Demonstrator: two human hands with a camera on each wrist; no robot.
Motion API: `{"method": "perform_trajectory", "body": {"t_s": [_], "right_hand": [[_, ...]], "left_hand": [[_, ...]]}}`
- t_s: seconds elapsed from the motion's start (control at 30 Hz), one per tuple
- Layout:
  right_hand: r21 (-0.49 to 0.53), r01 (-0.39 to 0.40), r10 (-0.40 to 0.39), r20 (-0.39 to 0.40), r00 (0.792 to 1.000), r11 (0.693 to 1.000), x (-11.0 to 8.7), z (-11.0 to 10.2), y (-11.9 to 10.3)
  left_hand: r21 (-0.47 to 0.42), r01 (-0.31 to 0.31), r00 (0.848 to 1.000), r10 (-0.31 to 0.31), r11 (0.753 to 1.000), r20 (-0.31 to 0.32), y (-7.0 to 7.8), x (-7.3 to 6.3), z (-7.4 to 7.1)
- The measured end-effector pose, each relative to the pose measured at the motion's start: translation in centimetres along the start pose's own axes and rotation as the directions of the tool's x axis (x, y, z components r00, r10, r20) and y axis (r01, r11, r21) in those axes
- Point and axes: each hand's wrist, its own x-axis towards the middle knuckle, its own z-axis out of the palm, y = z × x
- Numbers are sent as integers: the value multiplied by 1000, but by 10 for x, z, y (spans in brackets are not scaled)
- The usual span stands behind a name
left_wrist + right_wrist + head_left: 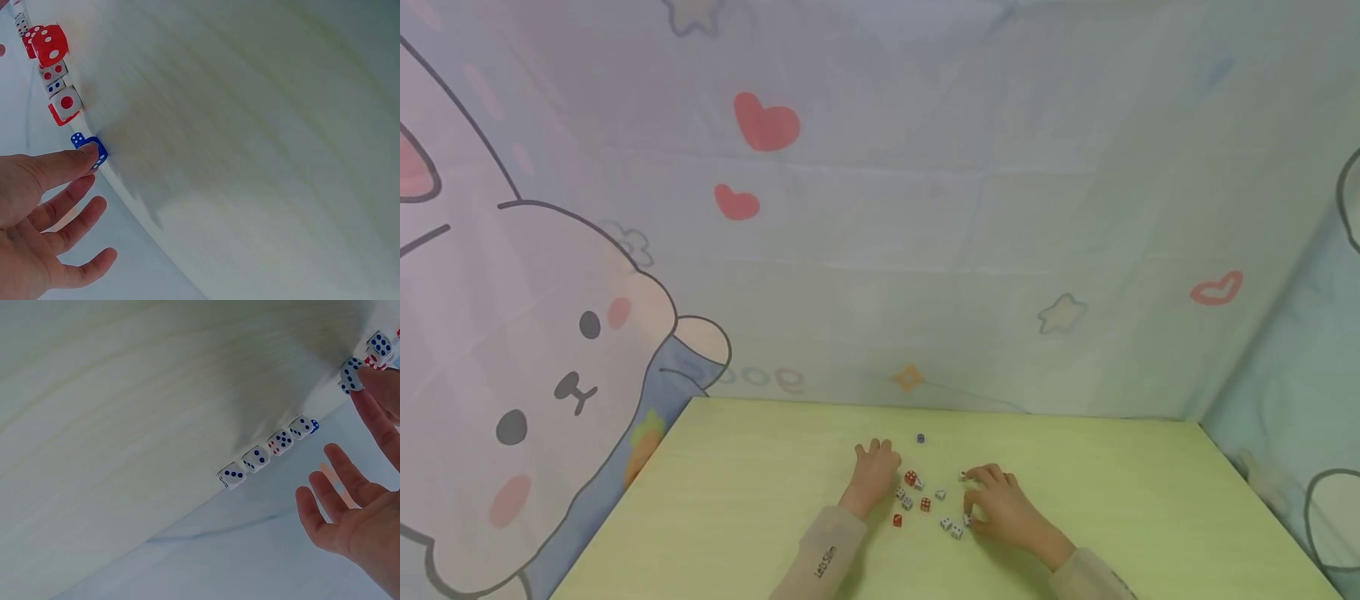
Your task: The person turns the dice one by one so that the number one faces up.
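My left hand [872, 475] pinches a blue die [101, 154] between thumb and forefinger, its other fingers spread apart. That die is hidden in the head view. With thumb and forefinger my right hand [1006, 510] pinches a white die with blue pips [351, 374], low over the table; its remaining fingers are extended. Between the hands lie loose dice, among them a red die [926, 504], another red die [897, 520] and a white die [941, 494]. Two white dice, one a white die [957, 531], sit close to the right thumb.
A blue die [921, 437] lies farther back on the pale yellow-green table [760, 467]. Several white dice, including a white die [232, 475], stand in a line in the right wrist view. A printed cloth [925, 250] hangs behind the table.
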Motion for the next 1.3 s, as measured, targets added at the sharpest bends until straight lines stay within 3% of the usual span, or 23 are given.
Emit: {"method": "perform_trajectory", "body": {"t_s": [0.37,1.3], "right_hand": [[10,30,-30,-25,999,999,-3,3,-1],[-27,-22,21,-47,999,999,-11,5,11]], "left_hand": [[4,-9,1000,9,1000,-10,-1,-1,1],[2,-6,1000,6,1000,0,-1,0,-4]]}}
